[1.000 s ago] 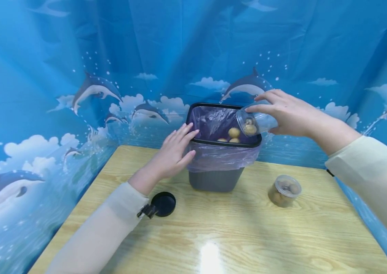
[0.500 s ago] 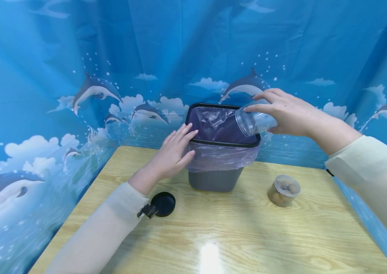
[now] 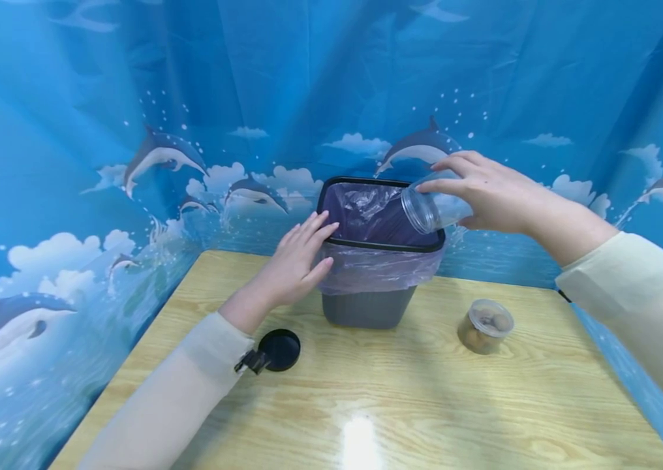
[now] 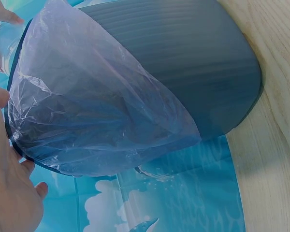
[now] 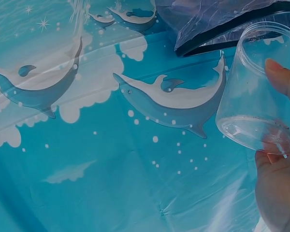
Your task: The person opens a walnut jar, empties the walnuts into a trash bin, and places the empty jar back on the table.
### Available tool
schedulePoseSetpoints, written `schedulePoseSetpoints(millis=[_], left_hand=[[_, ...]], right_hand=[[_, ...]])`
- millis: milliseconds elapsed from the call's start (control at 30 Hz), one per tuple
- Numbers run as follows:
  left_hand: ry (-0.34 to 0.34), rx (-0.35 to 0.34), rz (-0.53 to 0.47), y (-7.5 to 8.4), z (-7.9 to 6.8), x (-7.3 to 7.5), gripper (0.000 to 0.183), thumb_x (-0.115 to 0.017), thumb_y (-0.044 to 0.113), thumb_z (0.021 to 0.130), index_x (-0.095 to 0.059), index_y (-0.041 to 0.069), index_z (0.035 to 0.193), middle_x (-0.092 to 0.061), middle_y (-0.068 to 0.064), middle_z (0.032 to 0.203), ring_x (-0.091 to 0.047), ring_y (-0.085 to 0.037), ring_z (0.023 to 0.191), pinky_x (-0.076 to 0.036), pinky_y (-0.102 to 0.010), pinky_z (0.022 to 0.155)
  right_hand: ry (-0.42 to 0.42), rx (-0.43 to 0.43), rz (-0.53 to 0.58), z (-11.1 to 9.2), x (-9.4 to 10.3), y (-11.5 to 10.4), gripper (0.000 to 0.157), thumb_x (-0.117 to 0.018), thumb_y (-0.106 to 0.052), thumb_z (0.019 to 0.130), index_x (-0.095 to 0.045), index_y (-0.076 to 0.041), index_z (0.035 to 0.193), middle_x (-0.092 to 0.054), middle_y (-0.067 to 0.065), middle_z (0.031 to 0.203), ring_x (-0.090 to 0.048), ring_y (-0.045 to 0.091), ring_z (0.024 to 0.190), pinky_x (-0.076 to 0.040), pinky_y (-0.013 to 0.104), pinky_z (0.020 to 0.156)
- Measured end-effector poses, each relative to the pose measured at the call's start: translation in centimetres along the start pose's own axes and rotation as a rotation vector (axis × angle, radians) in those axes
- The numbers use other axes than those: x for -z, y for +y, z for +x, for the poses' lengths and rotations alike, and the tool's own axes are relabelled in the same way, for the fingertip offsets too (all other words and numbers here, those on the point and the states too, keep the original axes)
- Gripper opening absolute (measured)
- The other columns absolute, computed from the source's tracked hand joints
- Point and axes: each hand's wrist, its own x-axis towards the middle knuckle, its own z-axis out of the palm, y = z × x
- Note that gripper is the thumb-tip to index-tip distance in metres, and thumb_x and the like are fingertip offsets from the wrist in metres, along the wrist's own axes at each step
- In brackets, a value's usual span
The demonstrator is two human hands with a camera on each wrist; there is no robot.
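Note:
My right hand (image 3: 493,196) grips a clear plastic jar (image 3: 434,207), tipped so that its mouth faces into the trash bin (image 3: 363,308) at the rim's right side. Seen from the right wrist, the transparent jar (image 5: 244,99) has only small dark specks near its base. A thin purple bag (image 3: 384,271) lines the grey bin and folds over its black rim. My left hand (image 3: 296,264) rests on the rim's left side, its fingers fairly straight. The bottom of the bin is hidden from every view.
On the wooden table (image 3: 425,405), a second clear tub (image 3: 486,326) with round brown things inside stands right of the bin. A black round lid (image 3: 280,350) lies near the left wrist. Behind hangs a blue dolphin-print curtain (image 3: 284,85).
Round yellowish-brown pieces were sliding from the jar into the bin a second ago; they have dropped out of sight and the jar looks emptied. Both hands have stayed nearly in place.

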Motion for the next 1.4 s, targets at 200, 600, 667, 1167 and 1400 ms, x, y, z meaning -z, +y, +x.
schedulePoseSetpoints(millis=[200,600,667,1167,1400], left_hand=[[0.013,-0.011,0.003,-0.2,0.0,-0.1,0.061,-0.039,0.038,0.106,-0.022,0.016,0.160,-0.008,-0.007,0.168,0.000,-0.023,0.154,-0.004,-0.050,0.122],[0.024,-0.013,0.017,-0.1,0.1,0.0,0.060,-0.039,0.038,0.106,-0.024,0.015,0.159,-0.012,-0.008,0.167,-0.002,-0.024,0.154,-0.005,-0.051,0.122],[0.020,-0.011,0.020,-0.1,0.2,0.0,0.059,-0.039,0.038,0.106,-0.025,0.015,0.159,-0.012,-0.009,0.167,-0.003,-0.024,0.154,-0.005,-0.050,0.122],[0.014,-0.002,0.013,0.0,0.0,0.0,0.060,-0.039,0.038,0.106,-0.024,0.015,0.159,-0.010,-0.009,0.167,-0.002,-0.024,0.154,-0.005,-0.049,0.122],[0.015,-0.004,0.006,0.0,-0.1,0.0,0.060,-0.039,0.038,0.106,-0.024,0.014,0.159,-0.010,-0.009,0.167,-0.001,-0.024,0.154,-0.004,-0.049,0.122]], right_hand=[[-0.006,0.017,-0.034,0.3,0.2,-0.4,0.090,-0.090,0.000,0.068,-0.051,-0.022,0.146,-0.040,0.021,0.150,-0.032,0.045,0.139,-0.037,0.064,0.105],[-0.019,0.046,-0.076,0.6,-0.1,-0.8,0.089,-0.092,0.001,0.065,-0.054,-0.018,0.143,-0.044,0.023,0.145,-0.035,0.044,0.136,-0.038,0.061,0.105],[-0.048,0.045,-0.081,0.7,-0.3,-0.8,0.088,-0.092,0.001,0.065,-0.055,-0.018,0.143,-0.044,0.023,0.145,-0.035,0.044,0.136,-0.039,0.060,0.105],[-0.040,0.054,-0.093,1.0,-0.7,-0.9,0.090,-0.093,0.001,0.064,-0.055,-0.017,0.143,-0.044,0.023,0.145,-0.034,0.044,0.137,-0.037,0.059,0.107],[0.059,0.033,-0.067,0.6,-0.3,-1.0,0.090,-0.093,-0.001,0.064,-0.053,-0.019,0.143,-0.042,0.023,0.146,-0.035,0.045,0.136,-0.037,0.063,0.106]])
